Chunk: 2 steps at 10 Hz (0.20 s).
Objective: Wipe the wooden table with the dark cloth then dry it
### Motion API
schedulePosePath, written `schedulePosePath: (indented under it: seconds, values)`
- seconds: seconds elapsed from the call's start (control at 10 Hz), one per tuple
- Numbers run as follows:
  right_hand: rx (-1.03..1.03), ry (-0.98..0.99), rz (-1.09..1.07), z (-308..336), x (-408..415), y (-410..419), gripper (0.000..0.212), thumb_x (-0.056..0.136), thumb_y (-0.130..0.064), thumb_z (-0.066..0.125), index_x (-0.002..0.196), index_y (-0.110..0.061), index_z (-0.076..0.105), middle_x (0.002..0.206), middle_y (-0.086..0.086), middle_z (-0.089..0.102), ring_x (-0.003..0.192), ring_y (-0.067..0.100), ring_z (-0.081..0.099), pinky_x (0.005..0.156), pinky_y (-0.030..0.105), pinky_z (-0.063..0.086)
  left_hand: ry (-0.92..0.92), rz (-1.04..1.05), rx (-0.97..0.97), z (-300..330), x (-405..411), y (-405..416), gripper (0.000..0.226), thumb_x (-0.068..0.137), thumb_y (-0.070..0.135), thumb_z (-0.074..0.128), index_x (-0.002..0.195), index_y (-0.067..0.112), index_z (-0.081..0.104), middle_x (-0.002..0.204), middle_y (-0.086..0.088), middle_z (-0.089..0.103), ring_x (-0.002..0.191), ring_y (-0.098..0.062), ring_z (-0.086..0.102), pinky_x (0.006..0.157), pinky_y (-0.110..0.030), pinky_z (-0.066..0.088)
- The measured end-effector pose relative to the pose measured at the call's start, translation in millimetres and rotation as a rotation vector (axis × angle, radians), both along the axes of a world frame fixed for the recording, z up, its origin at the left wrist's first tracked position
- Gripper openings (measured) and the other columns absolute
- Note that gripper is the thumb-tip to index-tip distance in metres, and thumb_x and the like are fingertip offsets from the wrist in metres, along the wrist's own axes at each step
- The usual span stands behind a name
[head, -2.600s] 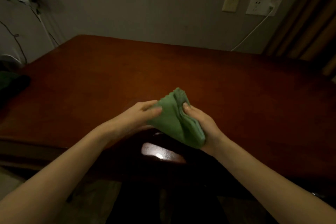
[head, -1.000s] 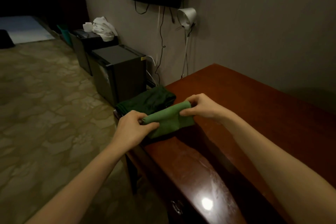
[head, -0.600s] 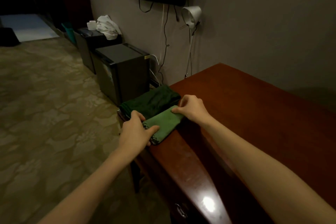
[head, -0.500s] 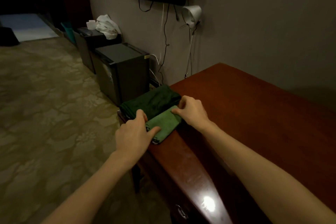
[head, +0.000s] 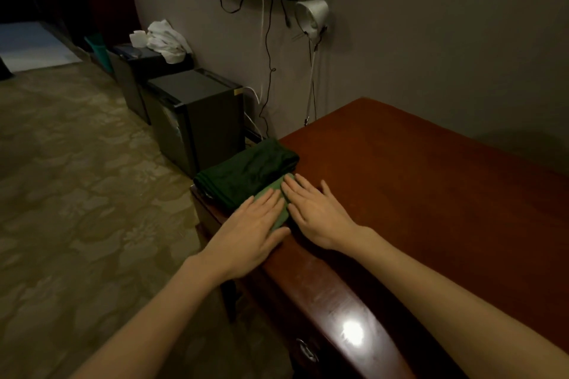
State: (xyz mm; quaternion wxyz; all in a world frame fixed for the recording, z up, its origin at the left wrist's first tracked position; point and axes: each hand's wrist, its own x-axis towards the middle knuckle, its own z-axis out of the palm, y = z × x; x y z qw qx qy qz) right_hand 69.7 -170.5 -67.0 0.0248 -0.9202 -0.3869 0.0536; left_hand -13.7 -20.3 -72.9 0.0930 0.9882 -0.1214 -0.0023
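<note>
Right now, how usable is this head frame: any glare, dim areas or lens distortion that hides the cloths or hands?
Head view: dim and warm-toned, with one bright glare spot on the table's front edge; wide-angle bending at the borders; the dark cloth loses fold detail in shadow, while the light green cloth, left hand and right hand stay readable and sharp.

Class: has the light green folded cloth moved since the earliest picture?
Yes. The light green folded cloth went from mid-air to the wooden table corner, beside the dark green folded cloth.
</note>
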Motion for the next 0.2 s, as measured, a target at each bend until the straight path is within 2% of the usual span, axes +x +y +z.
schedulePosePath:
  seconds: [0.1,0.2]
  values:
    - [0.022,-0.030,-0.023,6.5,-2.5,-8.0,0.053,0.102,-0.037,0.016,0.150,-0.024,-0.002,0.157,-0.005,-0.010,0.142,0.014,-0.016,0.112,0.048,-0.009,-0.084,-0.001,-0.007,8.3,1.9,-5.7,0.105,0.061,0.077,-0.027,0.147,0.023,0.001,0.155,0.006,-0.004,0.135,-0.001,-0.014,0.109,-0.022,-0.012]
    - [0.098,-0.038,-0.143,17.2,-11.6,-32.2,0.054,0.101,-0.039,0.019,0.149,-0.027,-0.002,0.157,-0.007,-0.008,0.143,0.014,-0.014,0.112,0.049,-0.008,-0.095,-0.020,0.018,22.5,-2.7,-27.2,0.086,0.073,0.074,-0.009,0.145,0.027,-0.003,0.147,0.012,-0.013,0.135,0.000,-0.017,0.107,-0.024,-0.016]
